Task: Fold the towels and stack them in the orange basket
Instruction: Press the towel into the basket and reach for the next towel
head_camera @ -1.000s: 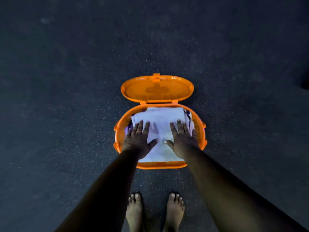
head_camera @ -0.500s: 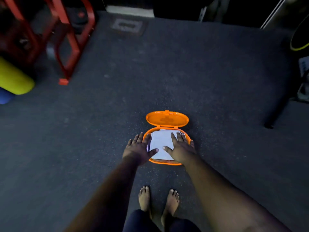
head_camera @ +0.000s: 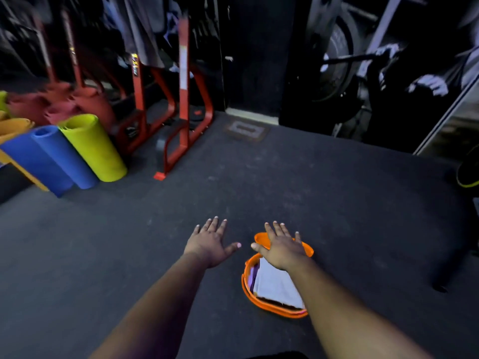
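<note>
While both hands are hovering spread and holding nothing, the left hand (head_camera: pixel 210 244) over bare floor and the right hand (head_camera: pixel 281 248) over the orange basket (head_camera: pixel 247 286) at lower centre-right, a careless nudge is risking toppling the towels (head_camera: pixel 276 283); their long axis is running up-frame toward the lid (head_camera: pixel 260 238).

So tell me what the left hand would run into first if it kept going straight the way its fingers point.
Nothing close: the left hand is open, fingers spread, pointing ahead over bare dark floor. The orange basket lies off to its right, out of that line. Farther on stands the dark back wall, though depth is hard to judge.
</note>
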The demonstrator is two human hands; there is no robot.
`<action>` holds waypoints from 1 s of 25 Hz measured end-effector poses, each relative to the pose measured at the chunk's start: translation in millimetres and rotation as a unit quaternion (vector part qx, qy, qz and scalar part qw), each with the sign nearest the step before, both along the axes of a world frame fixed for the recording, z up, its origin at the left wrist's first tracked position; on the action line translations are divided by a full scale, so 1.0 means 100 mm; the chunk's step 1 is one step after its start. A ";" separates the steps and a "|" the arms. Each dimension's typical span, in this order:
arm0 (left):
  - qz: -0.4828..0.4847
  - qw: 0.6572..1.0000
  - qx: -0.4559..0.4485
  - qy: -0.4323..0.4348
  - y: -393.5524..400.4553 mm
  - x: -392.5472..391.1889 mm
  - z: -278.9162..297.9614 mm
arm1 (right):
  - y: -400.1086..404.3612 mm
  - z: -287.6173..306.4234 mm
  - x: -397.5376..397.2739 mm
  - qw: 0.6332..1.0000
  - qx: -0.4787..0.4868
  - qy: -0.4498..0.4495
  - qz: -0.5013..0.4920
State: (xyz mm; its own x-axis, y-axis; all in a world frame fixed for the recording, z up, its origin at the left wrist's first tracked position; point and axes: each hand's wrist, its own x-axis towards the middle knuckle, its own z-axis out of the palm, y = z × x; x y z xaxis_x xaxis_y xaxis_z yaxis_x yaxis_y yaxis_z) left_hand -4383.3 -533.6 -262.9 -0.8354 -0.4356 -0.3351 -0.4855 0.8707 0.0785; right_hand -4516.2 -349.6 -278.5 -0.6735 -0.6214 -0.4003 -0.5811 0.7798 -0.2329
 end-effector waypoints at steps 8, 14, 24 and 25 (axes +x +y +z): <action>0.030 0.995 -0.058 0.081 -1.12 0.79 0.94 | -1.22 0.96 0.60 0.996 -0.049 0.070 0.022; 0.044 0.984 -0.108 0.138 -1.93 1.01 1.77 | -2.06 1.75 0.73 0.989 -0.090 0.117 0.032; 0.049 0.969 -0.145 0.193 -2.99 0.48 2.51 | -3.18 2.41 0.20 0.976 -0.131 0.169 0.041; 0.051 0.968 -0.146 0.196 -3.09 0.38 2.52 | -3.29 2.41 0.10 0.975 -0.132 0.173 0.044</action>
